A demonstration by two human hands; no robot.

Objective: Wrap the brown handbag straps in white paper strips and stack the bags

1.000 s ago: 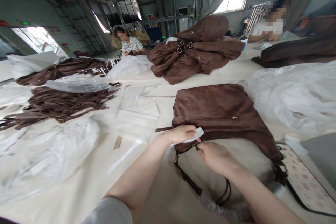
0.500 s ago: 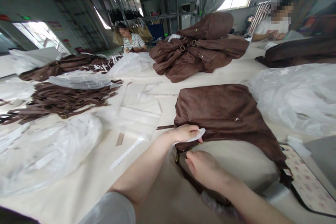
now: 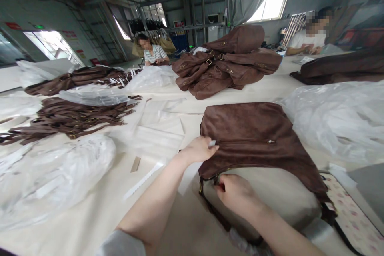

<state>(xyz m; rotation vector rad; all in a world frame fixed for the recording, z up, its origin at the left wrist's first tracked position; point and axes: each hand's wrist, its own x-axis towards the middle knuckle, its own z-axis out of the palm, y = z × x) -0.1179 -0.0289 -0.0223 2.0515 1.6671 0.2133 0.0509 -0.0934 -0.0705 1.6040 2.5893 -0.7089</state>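
Observation:
A brown leather shoulder bag (image 3: pixel 249 122) lies flat on the table before me, its strap side toward me and a short zipped pocket across its face. My left hand (image 3: pixel 199 150) is closed on a thin white paper strip (image 3: pixel 189 178), at the bag's left edge; one end pokes out past the fingers. Lower down, at the left end of the bag's curved top opening, my right hand (image 3: pixel 232 188) pinches the zipper pull (image 3: pixel 216 180), mostly covered by the fingers. The bag's strap (image 3: pixel 217 214) loops below, partly wrapped in clear plastic.
Brown straps (image 3: pixel 81 114) are heaped at left, beside crumpled plastic bags (image 3: pixel 60 180). More brown bags (image 3: pixel 225 64) are piled behind. Clear plastic (image 3: pixel 339 116) bulges at right, above a patterned board (image 3: pixel 354 208). Two people sit across the table.
My left hand has shifted left and slightly up with the white strip, uncovering the bag's lower left corner. My right hand stays near the opening's end. The view has tilted slightly upward.

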